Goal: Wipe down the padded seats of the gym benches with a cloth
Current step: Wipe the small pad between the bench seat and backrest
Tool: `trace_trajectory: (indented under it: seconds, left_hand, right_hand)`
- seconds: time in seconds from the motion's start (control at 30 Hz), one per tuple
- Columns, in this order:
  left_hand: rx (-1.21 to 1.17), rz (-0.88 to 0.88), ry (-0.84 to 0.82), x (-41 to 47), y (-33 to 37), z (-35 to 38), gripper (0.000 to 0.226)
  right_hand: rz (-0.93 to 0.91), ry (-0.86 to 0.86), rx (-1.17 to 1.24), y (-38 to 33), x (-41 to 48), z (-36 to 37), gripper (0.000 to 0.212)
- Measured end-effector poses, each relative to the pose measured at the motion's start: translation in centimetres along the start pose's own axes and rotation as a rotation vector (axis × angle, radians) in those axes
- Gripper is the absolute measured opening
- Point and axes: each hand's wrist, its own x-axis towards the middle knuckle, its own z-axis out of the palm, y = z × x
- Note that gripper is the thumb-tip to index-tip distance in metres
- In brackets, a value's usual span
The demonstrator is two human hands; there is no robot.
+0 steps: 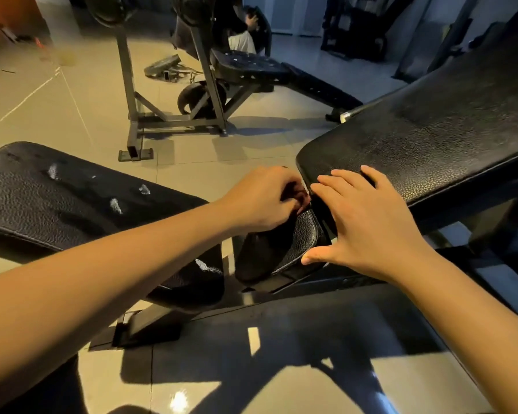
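Fingers of the right hand point(368, 225) lie spread on the backrest pad point(431, 138) edge at 2 o'clock, thumb touching the seat pad point(299, 240) — left hand point(260, 198) curled, contents hidden; floor point(192, 162) free at 12 o'clock.

Two bare forearms and two bare hands, seen from above.

The left forearm point(102, 279) fills the lower left of the frame and the right forearm point(476, 318) the lower right; both are uncovered up to the frame edges. The left hand point(260, 201) and the right hand point(368, 228), near the middle of the frame, are bare too, with slim fingers. At the bottom left corner, under the left forearm, there is a dark shape point(51, 389), perhaps clothing; I cannot tell.
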Motion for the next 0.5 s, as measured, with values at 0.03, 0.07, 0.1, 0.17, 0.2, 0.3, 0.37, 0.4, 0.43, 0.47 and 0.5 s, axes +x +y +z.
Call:
trace_trajectory:
  seconds: [0.03,0.07,0.1,0.17,0.2,0.3,0.37,0.4,0.43,0.47,0.5]
  left_hand:
    - [0.032,-0.033,0.028,0.5,-0.6,0.1,0.019]
    - [0.060,-0.097,0.040,0.9,-1.5,0.2,0.020]
    - [0.081,-0.187,0.047,1.1,-2.5,0.1,0.020]
    - [0.095,-0.347,0.088,1.4,-4.6,0.1,0.019]
    - [0.098,-0.384,0.093,1.4,-5.3,0.2,0.018]
    - [0.072,-0.335,0.040,1.4,-4.5,-0.4,0.017]
    - [-0.015,-0.196,-0.042,0.6,-2.6,-1.1,0.018]
    - [-0.032,-0.116,-0.081,0.1,-1.5,-1.2,0.018]
    - [-0.032,-0.045,-0.103,-0.5,-0.6,-1.1,0.018]
    - [-0.014,-0.001,-0.102,-0.9,-0.2,-0.8,0.017]
    - [0.010,0.006,-0.076,-0.9,-0.4,-0.5,0.016]
  right_hand:
    - [-0.002,0.008,0.003,0.0,0.1,0.0,0.117]
    - [-0.003,0.015,0.005,0.0,0.1,0.0,0.116]
    - [-0.002,0.017,0.007,-0.1,0.2,-0.1,0.117]
    - [0.005,0.004,0.013,-0.2,0.1,-0.4,0.117]
    - [0.009,-0.006,0.019,-0.2,0.0,-0.4,0.117]
    - [0.011,-0.013,0.014,-0.2,0.0,-0.5,0.116]
    - [0.003,-0.018,-0.004,-0.2,0.0,-0.4,0.117]
    - [0.006,-0.015,-0.011,-0.2,0.0,-0.4,0.118]
    - [0.006,-0.010,-0.013,-0.2,-0.1,-0.4,0.118]
    - [0.003,-0.006,-0.013,-0.2,0.0,-0.3,0.119]
    - [0.000,-0.002,-0.011,-0.2,0.0,-0.3,0.119]
